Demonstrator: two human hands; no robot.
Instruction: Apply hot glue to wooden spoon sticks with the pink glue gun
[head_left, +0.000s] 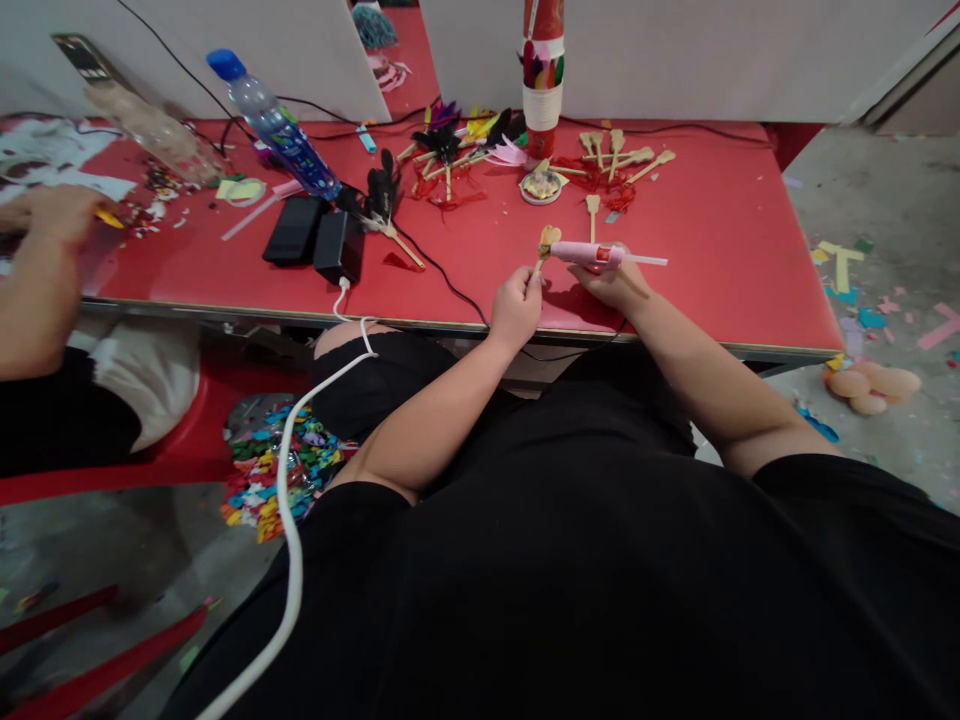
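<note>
My left hand [517,305] is closed around the stick of a small wooden piece with a shaped head [550,236], held up above the red table. In my right hand [615,283] is a pink hot glue gun [585,254], a clear glue stick jutting from its back end. The gun's nozzle points left and meets the wooden head, or nearly so; I cannot tell if they touch. Just beyond the gun another wooden stick [592,212] lies on the table. A small round dish with a crusted yellowish lump [543,184] sits farther back.
Feathered sticks [446,150] and bare wooden sticks [626,153] lie along the back, by a red-and-white cup holder [542,105]. To the left are a blue-capped bottle [281,135], a black box [339,246] and a co-worker's hand [56,215]. A white cable [289,490] crosses my left side.
</note>
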